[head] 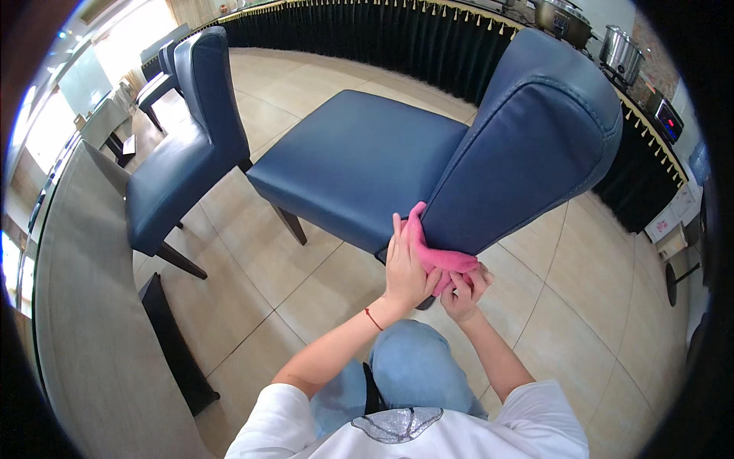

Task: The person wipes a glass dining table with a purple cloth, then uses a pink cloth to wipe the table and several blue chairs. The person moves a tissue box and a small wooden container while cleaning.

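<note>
A dark blue upholstered chair (367,155) stands before me, its winged backrest on the right and its seat on the left. A pink cloth (444,261) lies bunched against the lower corner of the backrest. My left hand (407,269) presses the cloth there with the fingers extended, beside the rear edge of the seat. My right hand (465,290) has its fingers curled around the cloth's lower right end, just below the backrest. Part of the cloth is hidden under my hands.
Another blue chair (172,166) stands at the left, beside a long grey table (92,287) with a dark base. A counter with a black, gold-tasselled skirt (367,40) curves behind, bearing a steel pot (622,54) and cookers. My knees are close below my hands.
</note>
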`<state>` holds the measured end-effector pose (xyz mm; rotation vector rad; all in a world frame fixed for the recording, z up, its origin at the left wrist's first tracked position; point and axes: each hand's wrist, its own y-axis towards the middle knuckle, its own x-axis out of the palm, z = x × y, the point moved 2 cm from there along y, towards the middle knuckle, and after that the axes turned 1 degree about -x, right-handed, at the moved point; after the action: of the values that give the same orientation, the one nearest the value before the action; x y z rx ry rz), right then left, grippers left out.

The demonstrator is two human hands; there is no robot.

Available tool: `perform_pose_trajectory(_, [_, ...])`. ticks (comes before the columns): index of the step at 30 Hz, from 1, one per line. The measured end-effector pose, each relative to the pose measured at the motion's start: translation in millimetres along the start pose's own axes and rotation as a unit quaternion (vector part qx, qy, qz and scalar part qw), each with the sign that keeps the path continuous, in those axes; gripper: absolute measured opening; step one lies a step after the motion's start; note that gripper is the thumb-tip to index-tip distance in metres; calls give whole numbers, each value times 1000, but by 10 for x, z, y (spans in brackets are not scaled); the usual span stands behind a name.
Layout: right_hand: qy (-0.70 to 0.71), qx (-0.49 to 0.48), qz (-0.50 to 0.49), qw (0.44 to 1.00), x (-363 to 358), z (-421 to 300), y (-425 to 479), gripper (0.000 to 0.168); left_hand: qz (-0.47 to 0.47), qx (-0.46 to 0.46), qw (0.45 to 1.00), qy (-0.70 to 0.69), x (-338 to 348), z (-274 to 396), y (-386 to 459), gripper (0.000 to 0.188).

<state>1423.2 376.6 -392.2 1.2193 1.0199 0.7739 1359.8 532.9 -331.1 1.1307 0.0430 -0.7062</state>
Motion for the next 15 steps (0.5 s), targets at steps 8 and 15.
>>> perform_pose_trajectory(8, [-111,-10,72,991,-339,98,1678,36,22,37,979,-199,-137,348,1220,98])
perform_pose_trajectory(15, [-183,-22,35,982,-193,49,1656,39,0,19,980,-198,37,315,1240,79])
